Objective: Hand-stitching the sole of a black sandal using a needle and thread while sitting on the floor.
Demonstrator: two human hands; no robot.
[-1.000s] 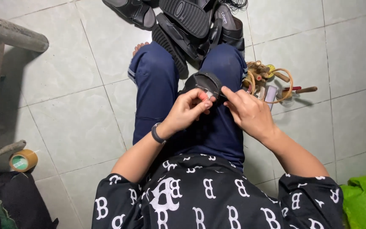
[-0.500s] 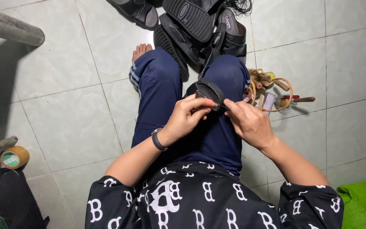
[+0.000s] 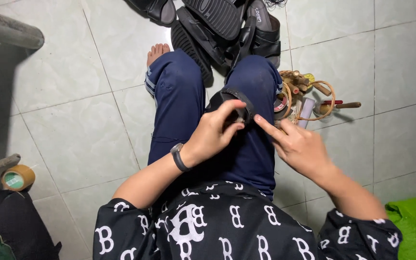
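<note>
While the left hand (image 3: 215, 132) is pinching the black sandal strap (image 3: 232, 98) on the knee, the right hand (image 3: 297, 144), open, is only fingertip-touching it; strap risks slipping loose.

So the black strap (image 3: 232, 98) is curved over my right knee, its near end pinched in my left hand (image 3: 215, 132), right fingertip touching it.

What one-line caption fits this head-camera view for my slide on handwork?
Seated on a tiled floor, left hand pinches a black strap while right hand points beside it.
</note>
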